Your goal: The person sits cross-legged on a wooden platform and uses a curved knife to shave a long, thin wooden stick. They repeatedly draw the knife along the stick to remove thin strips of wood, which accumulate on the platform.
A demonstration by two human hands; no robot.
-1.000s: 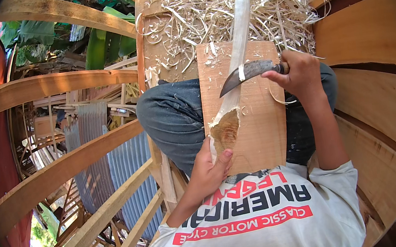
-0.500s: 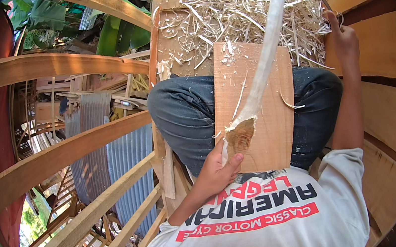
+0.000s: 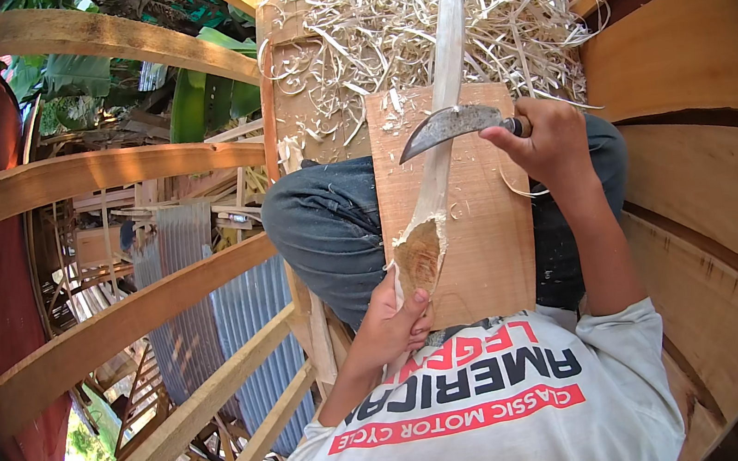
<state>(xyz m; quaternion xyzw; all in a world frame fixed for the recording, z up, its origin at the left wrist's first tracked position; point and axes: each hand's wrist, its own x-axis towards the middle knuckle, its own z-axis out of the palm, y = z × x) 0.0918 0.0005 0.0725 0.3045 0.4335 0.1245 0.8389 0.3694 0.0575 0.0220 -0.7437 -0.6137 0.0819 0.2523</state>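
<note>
A long, pale, peeled branch (image 3: 435, 189) slants up and away from my lap. Its thick near end has a rough brown face (image 3: 419, 256). Around that end my left hand (image 3: 390, 323) is closed, thumb on top. In my right hand (image 3: 553, 139) is the dark handle of a curved knife (image 3: 449, 129). The blade lies crosswise over the middle of the branch, its tip pointing left; whether it touches the wood I cannot tell. Beneath the branch a flat wooden board (image 3: 496, 242) rests across my crossed legs, with a few loose shavings on it.
A heap of curly wood shavings (image 3: 500, 22) spreads over the plank floor (image 3: 297, 72) beyond my knees. Wooden rails (image 3: 135, 294) run along the left, with corrugated sheets (image 3: 257, 338) below them. Plank walling (image 3: 706, 167) closes in on the right.
My right hand has come in from the far right, bringing the knife over the branch. My left hand keeps its grip. The whole view has shifted slightly.
</note>
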